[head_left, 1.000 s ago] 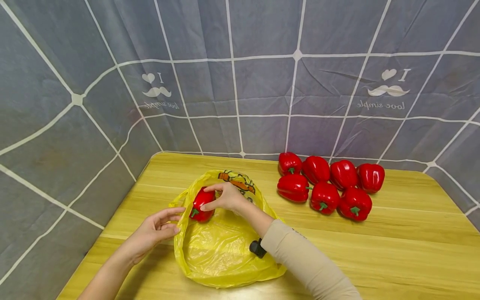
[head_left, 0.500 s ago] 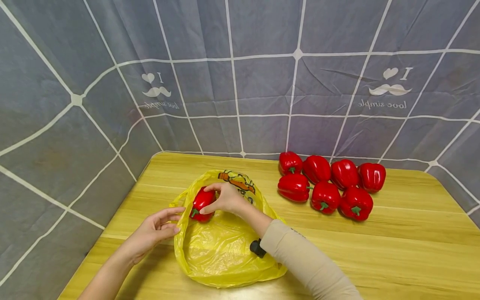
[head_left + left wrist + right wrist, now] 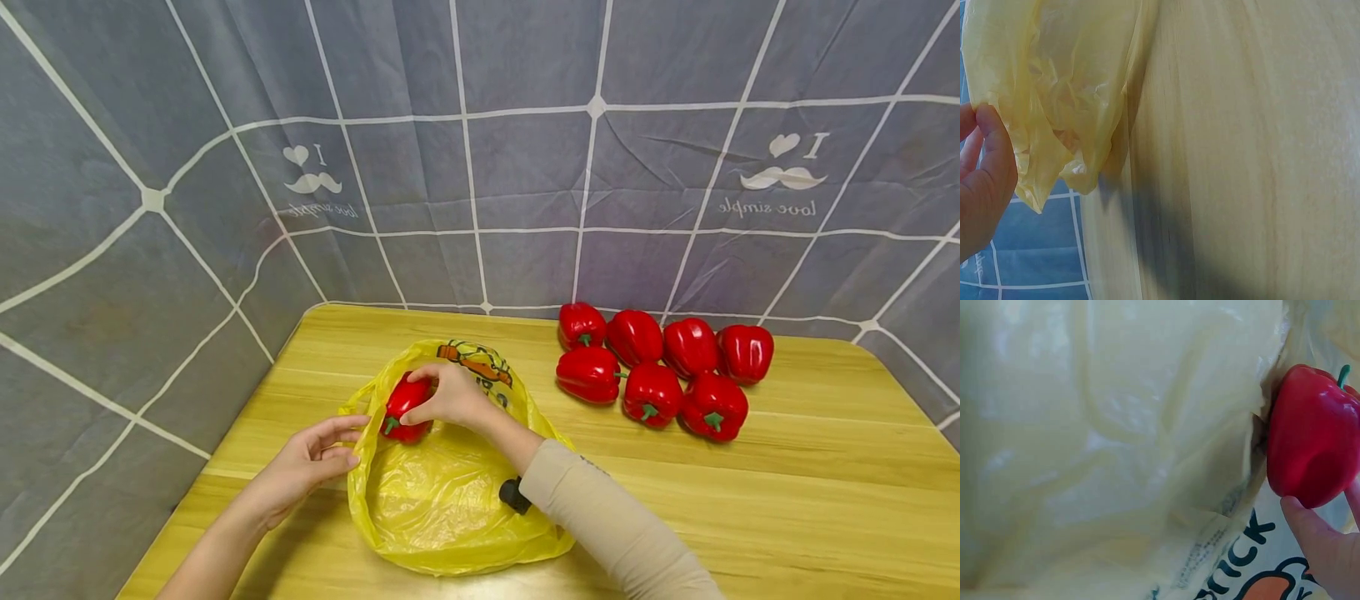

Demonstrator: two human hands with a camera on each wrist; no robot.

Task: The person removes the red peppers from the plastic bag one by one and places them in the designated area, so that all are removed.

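Observation:
A yellow plastic bag [image 3: 450,492] lies open on the wooden table [image 3: 750,500]. My right hand [image 3: 429,398] holds a red bell pepper [image 3: 403,403] at the bag's far left rim, thumb and fingers curled round it. In the right wrist view the pepper [image 3: 1313,437] rests against the bag's wall [image 3: 1116,444], with a fingertip [image 3: 1319,547] beneath it. My left hand [image 3: 354,442] pinches the bag's left edge. The left wrist view shows its fingers [image 3: 988,156] nipping the yellow film [image 3: 1066,81].
Several red bell peppers [image 3: 660,367] lie in a cluster at the back right of the table. A grey checked cloth [image 3: 480,167] walls in the back and left. The table's left edge [image 3: 225,433] is close to my left hand.

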